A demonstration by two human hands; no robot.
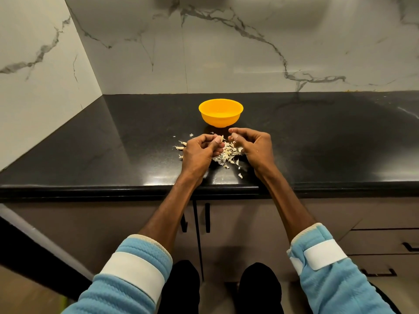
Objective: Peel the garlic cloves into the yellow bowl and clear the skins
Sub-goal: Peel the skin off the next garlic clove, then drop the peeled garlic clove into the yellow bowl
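Left hand (199, 152) pinches a garlic clove (219, 139) over a heap of skins (227, 156), near the yellow bowl (221, 113) on a black counter (317, 143). Right hand (251, 146) has its fingers curled inward; anything held there is hidden. The bowl's inside is unclear.

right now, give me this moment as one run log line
step: peeling | left hand: grips garlic clove | right hand: curled beside it, hold unclear | skins: piled on counter | yellow bowl: behind hands
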